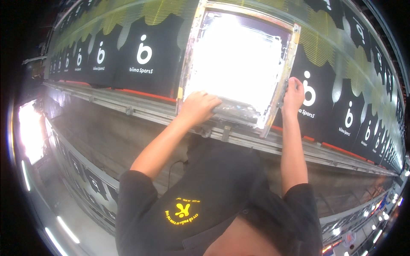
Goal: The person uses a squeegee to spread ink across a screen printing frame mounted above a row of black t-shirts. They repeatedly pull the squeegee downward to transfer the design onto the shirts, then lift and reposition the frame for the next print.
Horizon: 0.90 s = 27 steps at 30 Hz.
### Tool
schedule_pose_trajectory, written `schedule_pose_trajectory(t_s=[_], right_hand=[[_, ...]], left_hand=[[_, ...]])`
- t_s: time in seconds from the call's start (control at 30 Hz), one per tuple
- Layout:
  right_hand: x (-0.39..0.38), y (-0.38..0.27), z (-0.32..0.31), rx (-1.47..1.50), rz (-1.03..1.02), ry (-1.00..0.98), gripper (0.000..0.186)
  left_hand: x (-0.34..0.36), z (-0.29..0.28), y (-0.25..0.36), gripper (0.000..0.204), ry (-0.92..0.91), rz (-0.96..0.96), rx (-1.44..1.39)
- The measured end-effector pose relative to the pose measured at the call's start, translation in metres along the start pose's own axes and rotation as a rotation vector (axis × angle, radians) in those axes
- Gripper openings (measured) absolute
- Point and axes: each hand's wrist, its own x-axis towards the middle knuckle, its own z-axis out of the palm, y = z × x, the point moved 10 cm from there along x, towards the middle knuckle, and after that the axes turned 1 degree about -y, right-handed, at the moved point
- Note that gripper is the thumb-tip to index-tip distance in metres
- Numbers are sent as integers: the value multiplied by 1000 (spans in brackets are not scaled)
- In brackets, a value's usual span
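Head view: left forearm slants up and right, left hand (198,109) bent over the frame's (293,45) lower left corner, fingers curled; can't tell what they grip. Right forearm near vertical, right hand (294,94) at the frame's right side, fingers bunched; grip unclear. Frame: rectangular, stained, inner area glaring white, lies over the table (160,15) between flat black panels (164,49) with white prints. Metal rail (147,114) along near edge.

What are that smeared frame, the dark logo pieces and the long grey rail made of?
Frame: possibly metal or wood, dull; pale and yellowish smears obscure it. Dark pieces: probably matte fabric, given their shirt-panel outlines. Rail: likely metal, greyish with faint sheen.
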Motion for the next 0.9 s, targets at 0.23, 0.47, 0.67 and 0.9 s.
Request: schedule_pose_trajectory(t_s=[0.23, 0.47, 0.67, 0.9], right_hand=[[-14, 1, 51, -396, -115, 63, 39], [-20, -10, 61, -555, -157, 120, 39], [-9, -30, 64, -636, -184, 185, 42], [32, -155, 266, -1079, -718, -458, 43]], left_hand=[[34, -41, -71, 34, 14, 110, -20], [204, -80, -140, 29, 32, 105, 105], [261, -74, -175, 39, -19, 37, 132], [264, -75, -177, 42, -80, -41, 184]])
